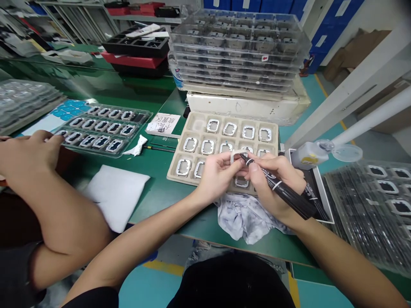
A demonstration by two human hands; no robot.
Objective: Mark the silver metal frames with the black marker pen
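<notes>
My left hand (215, 176) pinches a small squarish metal frame (236, 155) above the near right part of a beige compartment tray (173, 170). My right hand (278, 182) grips a black marker pen (281, 190), its tip touching or very close to the metal frame. Similar silver frames (207, 147) lie in most of the tray's compartments; the far left compartment holds none. Both hands hide some of the near compartments. A crumpled grey-white cloth (242, 218) lies under my right wrist, at the tray's near edge.
Stacked clear trays (237, 64) rise on a white foam block (244, 105) behind the tray. A plastic bottle (310, 154) and more trays (369, 218) stand right. A co-worker's hand (28, 152) is at left, near a clear parts tray (102, 128) and a white sheet (117, 194).
</notes>
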